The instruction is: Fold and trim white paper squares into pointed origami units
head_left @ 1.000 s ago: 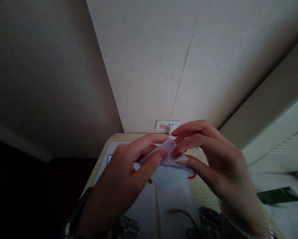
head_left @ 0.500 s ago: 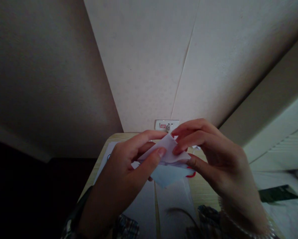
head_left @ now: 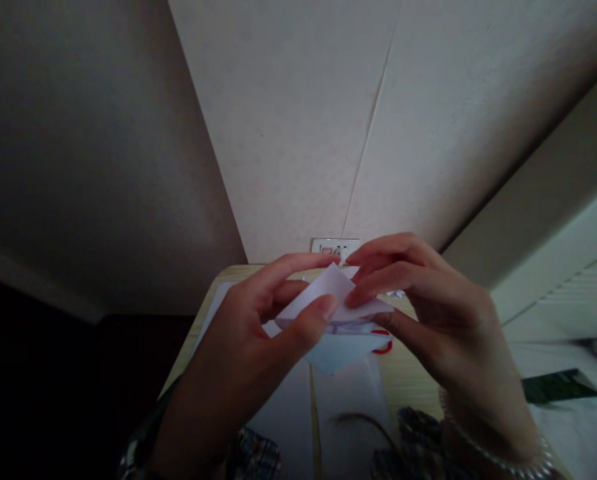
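Both hands hold a folded piece of white paper (head_left: 331, 293) above the table, its peak pointing away from me. My left hand (head_left: 253, 333) grips its left side, with the thumb flat on the near face and the fingers behind. My right hand (head_left: 418, 300) pinches the right side, fingertips on the upper face and the thumb beneath the right corner. Below the white layers shows a pale blue paper part (head_left: 336, 353); whether it belongs to the same folded piece I cannot tell. A red curved handle (head_left: 384, 342) peeks out under the right corner.
White sheets (head_left: 351, 407) lie on the light wooden table (head_left: 408, 373). Against the wall behind is a socket plate (head_left: 334, 248) with something plugged in. Small white scraps (head_left: 394, 293) sit near its back edge. A dark green packet (head_left: 561, 387) lies on a white surface at right.
The paper's right corner now reaches further right past my right thumb, and its upper fold stands a little more open. Both hands keep nearly the same place.
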The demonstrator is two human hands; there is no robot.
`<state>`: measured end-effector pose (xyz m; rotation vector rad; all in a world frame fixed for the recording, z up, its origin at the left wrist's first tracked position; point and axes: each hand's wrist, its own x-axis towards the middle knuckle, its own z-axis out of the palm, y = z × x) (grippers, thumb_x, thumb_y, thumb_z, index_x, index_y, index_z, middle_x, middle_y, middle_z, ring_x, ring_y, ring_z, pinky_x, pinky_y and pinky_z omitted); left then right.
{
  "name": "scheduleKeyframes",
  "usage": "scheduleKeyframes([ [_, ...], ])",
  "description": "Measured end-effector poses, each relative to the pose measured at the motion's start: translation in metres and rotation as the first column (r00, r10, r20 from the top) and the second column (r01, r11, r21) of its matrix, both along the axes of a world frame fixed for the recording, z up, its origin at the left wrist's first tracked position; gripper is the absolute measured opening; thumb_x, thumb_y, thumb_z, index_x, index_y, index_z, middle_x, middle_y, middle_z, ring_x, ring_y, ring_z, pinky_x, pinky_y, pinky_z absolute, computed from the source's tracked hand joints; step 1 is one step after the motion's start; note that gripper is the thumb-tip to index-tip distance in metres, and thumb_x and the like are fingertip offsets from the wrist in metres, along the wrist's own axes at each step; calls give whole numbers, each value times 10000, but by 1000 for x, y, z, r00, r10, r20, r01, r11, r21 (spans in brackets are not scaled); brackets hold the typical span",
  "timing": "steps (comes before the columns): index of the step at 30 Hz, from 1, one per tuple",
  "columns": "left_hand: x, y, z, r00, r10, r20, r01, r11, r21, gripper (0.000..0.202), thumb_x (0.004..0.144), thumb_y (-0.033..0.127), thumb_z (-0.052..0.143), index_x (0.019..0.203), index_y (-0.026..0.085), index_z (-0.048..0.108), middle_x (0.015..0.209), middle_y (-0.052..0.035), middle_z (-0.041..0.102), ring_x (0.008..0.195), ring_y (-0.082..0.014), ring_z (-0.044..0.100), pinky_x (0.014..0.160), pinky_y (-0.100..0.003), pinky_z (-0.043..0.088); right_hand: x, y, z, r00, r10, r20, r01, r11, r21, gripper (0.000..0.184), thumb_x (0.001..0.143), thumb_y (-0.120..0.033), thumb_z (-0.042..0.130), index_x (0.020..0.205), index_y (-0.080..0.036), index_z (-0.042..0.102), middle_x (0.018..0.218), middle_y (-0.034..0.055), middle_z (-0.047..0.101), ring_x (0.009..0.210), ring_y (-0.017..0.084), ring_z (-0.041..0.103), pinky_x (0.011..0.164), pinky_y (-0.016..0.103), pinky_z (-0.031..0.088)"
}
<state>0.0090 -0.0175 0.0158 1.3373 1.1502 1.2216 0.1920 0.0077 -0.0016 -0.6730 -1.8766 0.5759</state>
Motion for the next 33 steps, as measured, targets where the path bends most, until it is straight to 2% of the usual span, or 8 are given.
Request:
scheduleKeyframes([
  [6,3,-1,1,995,35,90,-29,997,-77,434,739,240,800,1157,318,715,767,78,787,682,-109,736,600,-130,552,-1,-2,-1,998,-61,-10,61,997,39,130,895,-121,695,904,-249,720,1072,-5,623,1035,134,593,878,259,485],
  [11,4,-1,4,998,11,59,-5,995,-95,360,814,206,720,1168,270,713,828,27,811,696,-147,761,589,-171,578,-1,-4,0,998,-64,20,62,995,74,109,907,-152,693,905,-255,727,1084,-12,617,1035,124,590,870,244,487],
  [16,3,-1,6,999,31,38,-27,993,-117,350,802,216,734,1145,285,723,752,49,792,654,-139,751,552,-157,556,-2,-5,0,998,-60,29,57,995,77,77,896,-176,712,927,-244,729,1088,-15,630,1044,120,590,887,232,484],
  [20,2,1,1,998,17,-65,-18,1000,-13,305,804,224,722,1104,277,741,771,44,798,667,-153,747,546,-175,546,-3,-5,-1,996,-77,-34,79,995,55,103,867,-136,735,881,-237,723,1022,-15,649,993,129,610,861,252,493],
  [25,4,2,0,971,88,-220,-74,995,73,220,794,236,708,1000,251,785,1013,8,812,926,-224,754,770,-263,600,-8,-6,0,990,-113,-87,105,990,-91,139,846,-107,742,801,-231,696,895,-31,688,875,116,633,755,233,501],
  [28,5,2,2,964,60,-260,-37,995,94,201,812,236,668,963,245,800,998,4,813,930,-224,748,857,-291,587,-11,-7,0,980,-141,-138,112,973,-200,133,829,-131,759,778,-226,680,800,-43,685,776,107,633,672,214,499],
  [30,5,2,3,966,31,-258,-7,996,93,210,818,235,659,965,250,808,938,8,814,863,-211,749,859,-294,582,-13,-7,0,970,-165,-178,115,958,-264,139,799,-151,788,782,-226,673,764,-51,680,720,102,634,606,200,492],
  [33,5,2,3,968,-19,-252,34,998,52,238,830,249,649,1003,258,813,822,7,805,704,-189,729,716,-271,580,-13,-7,0,960,-167,-224,90,943,-320,163,768,-154,807,781,-227,662,740,-61,672,677,97,639,549,185,482],
])
